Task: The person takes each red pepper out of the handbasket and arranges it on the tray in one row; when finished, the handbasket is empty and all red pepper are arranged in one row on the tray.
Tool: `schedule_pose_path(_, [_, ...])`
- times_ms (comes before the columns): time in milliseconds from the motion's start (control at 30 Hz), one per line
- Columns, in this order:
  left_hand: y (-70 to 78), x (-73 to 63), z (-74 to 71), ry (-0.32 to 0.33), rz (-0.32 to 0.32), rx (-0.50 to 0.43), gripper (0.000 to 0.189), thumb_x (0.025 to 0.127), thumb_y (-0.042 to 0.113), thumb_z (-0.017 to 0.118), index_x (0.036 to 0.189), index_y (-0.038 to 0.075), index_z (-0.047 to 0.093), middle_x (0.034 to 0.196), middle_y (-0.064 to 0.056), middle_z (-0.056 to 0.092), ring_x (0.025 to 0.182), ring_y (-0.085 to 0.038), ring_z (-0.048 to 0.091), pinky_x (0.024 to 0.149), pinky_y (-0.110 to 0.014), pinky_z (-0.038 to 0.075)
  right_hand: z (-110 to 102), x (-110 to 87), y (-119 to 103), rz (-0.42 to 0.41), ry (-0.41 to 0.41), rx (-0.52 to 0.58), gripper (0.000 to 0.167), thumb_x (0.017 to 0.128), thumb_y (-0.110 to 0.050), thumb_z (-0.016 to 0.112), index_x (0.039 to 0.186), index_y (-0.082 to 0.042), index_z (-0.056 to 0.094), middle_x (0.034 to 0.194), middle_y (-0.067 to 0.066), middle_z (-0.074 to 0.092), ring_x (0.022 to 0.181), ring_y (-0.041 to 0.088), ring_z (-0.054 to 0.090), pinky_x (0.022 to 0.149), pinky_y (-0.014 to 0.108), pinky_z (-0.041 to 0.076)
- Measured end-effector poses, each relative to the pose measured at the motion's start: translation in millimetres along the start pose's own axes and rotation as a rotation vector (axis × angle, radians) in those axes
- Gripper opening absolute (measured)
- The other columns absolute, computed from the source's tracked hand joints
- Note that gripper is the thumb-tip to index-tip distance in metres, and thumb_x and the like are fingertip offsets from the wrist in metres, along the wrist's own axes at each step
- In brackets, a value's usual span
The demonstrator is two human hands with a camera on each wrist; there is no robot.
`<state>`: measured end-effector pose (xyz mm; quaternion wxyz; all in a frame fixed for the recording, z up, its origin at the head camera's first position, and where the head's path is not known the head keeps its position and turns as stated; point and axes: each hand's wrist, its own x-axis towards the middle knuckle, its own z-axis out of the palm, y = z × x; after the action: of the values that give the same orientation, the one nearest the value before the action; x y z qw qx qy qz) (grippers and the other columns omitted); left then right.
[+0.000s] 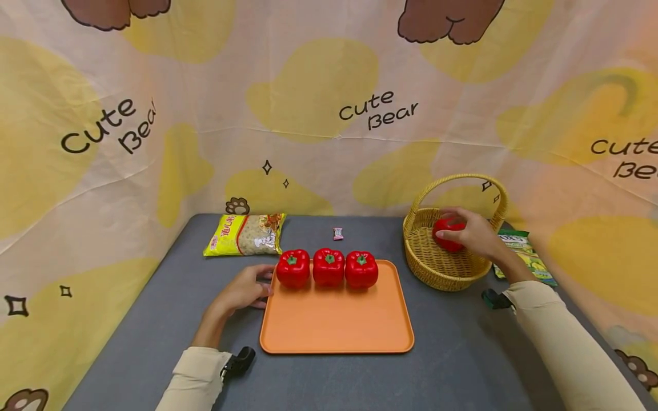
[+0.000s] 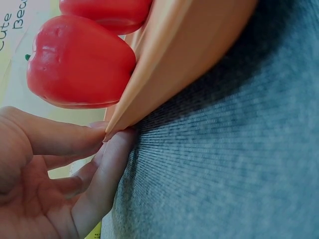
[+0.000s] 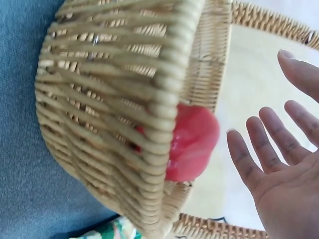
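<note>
My left hand (image 1: 249, 288) pinches the left edge of an orange tray (image 1: 336, 328); in the left wrist view the thumb lies on the rim and a finger is under it. Along the tray's far side stand three glossy red bell peppers, the left one (image 1: 293, 269), the middle one (image 1: 328, 268) and the right one (image 1: 361, 270). Another red bell pepper (image 3: 195, 144) is inside a woven basket (image 1: 437, 279) at the right. Over that basket is my right hand (image 1: 475, 233); the right wrist view shows its fingers spread and apart from the pepper.
A yellow food bag (image 1: 247, 234) lies at the back left, and a small wrapped candy (image 1: 337, 234) lies behind the tray. Right of the basket, a green packet (image 1: 529, 257) is partly covered by the right arm. The basket's tall handle (image 1: 457, 176) arches upward. Printed cloth walls enclose the table.
</note>
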<state>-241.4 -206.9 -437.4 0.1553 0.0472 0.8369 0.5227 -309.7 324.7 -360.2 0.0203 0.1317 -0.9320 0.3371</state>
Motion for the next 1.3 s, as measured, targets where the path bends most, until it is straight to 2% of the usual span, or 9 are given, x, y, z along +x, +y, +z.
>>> schedule_pose_path(100, [1.1,0.2,0.4,0.002,0.002,0.006,0.063,0.095,-0.006,0.059,0.155,-0.01,0.042,0.147,-0.032,0.054,0.112,-0.033,0.07,0.074,-0.044,0.067,-1,4.6,7,0.012,-0.008,-0.01,0.07,0.1,-0.032,0.075,0.157,-0.003,0.046,0.143,0.028,0.059,0.129,0.045,0.056,0.098,0.052,0.055])
schedule_pose_path(200, [1.6,0.4,0.8,0.005,0.003,0.01,0.063,0.094,-0.007,0.058,0.155,-0.009,0.042,0.147,-0.032,0.054,0.11,-0.031,0.07,0.074,-0.043,0.067,-2,8.7,15,0.019,-0.031,-0.014,0.073,0.099,-0.029,0.076,0.158,0.0,0.044,0.146,0.031,0.056,0.133,0.049,0.054,0.106,0.063,0.05])
schedule_pose_path(300, [1.3,0.6,1.1,0.007,0.002,0.009,0.063,0.094,-0.007,0.058,0.155,-0.01,0.042,0.147,-0.031,0.054,0.109,-0.031,0.069,0.074,-0.043,0.067,-4,11.3,22,0.039,-0.062,-0.007,0.075,0.099,-0.028,0.075,0.159,0.002,0.04,0.152,0.033,0.051,0.139,0.051,0.048,0.112,0.067,0.044])
schedule_pose_path(433, [0.5,0.9,1.2,0.01,0.0,0.006,0.063,0.094,-0.007,0.058,0.155,-0.01,0.042,0.147,-0.032,0.054,0.111,-0.032,0.07,0.074,-0.043,0.067,-5,12.9,29,0.074,-0.085,0.0,0.077,0.1,-0.028,0.074,0.16,0.004,0.037,0.155,0.035,0.046,0.141,0.054,0.044,0.114,0.069,0.042])
schedule_pose_path(733, [-0.2,1.2,1.2,0.009,-0.005,0.008,0.063,0.095,-0.006,0.059,0.156,-0.009,0.042,0.147,-0.031,0.054,0.112,-0.033,0.07,0.074,-0.043,0.067,-2,17.2,34,0.08,-0.092,-0.002,0.079,0.099,-0.029,0.075,0.159,0.006,0.037,0.155,0.036,0.045,0.137,0.054,0.047,0.112,0.068,0.044])
schedule_pose_path(1000, [-0.8,0.9,0.8,0.015,-0.003,0.003,0.063,0.095,-0.007,0.059,0.155,-0.009,0.043,0.146,-0.03,0.055,0.111,-0.033,0.07,0.073,-0.044,0.067,3,18.7,32,0.062,-0.059,0.063,0.062,0.097,-0.019,0.077,0.149,0.002,0.052,0.145,0.03,0.057,0.133,0.047,0.053,0.109,0.062,0.047])
schedule_pose_path(1133, [-1.3,0.9,0.7,0.016,0.001,0.002,0.063,0.094,-0.007,0.059,0.155,-0.009,0.043,0.146,-0.031,0.055,0.11,-0.032,0.07,0.073,-0.043,0.067,4,20.2,31,0.063,-0.077,0.082,0.075,0.095,-0.019,0.079,0.158,0.002,0.043,0.155,0.032,0.047,0.136,0.05,0.051,0.109,0.062,0.048])
schedule_pose_path(1300, [-1.1,0.0,0.8,0.011,0.003,0.004,0.063,0.095,-0.006,0.059,0.155,-0.009,0.043,0.147,-0.031,0.054,0.11,-0.032,0.071,0.074,-0.044,0.067,8,22.0,30,0.063,-0.143,0.055,0.088,0.093,-0.02,0.08,0.163,0.003,0.032,0.163,0.035,0.033,0.132,0.052,0.051,0.105,0.057,0.052])
